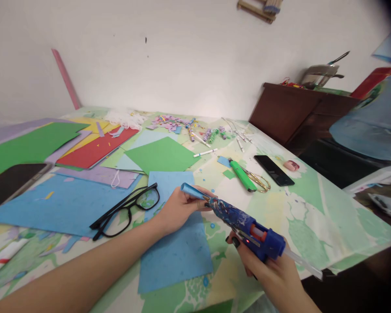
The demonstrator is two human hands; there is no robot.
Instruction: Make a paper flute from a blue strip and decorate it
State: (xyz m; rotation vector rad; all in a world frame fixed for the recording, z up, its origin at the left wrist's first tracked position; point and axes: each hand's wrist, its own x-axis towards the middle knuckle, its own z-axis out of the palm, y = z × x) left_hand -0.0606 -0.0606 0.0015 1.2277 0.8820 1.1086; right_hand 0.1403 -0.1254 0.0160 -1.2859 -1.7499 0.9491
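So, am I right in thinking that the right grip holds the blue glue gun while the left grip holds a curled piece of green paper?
Not quite: the curled piece of paper in the left grip is blue, not green, as the head view shows. The right grip does hold the blue glue gun.

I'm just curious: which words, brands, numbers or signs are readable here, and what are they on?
None can be read.
Blue glue gun in the right hand: a small pale label near the red light, too small and blurred to read.
Dark phone: no lettering I can make out.
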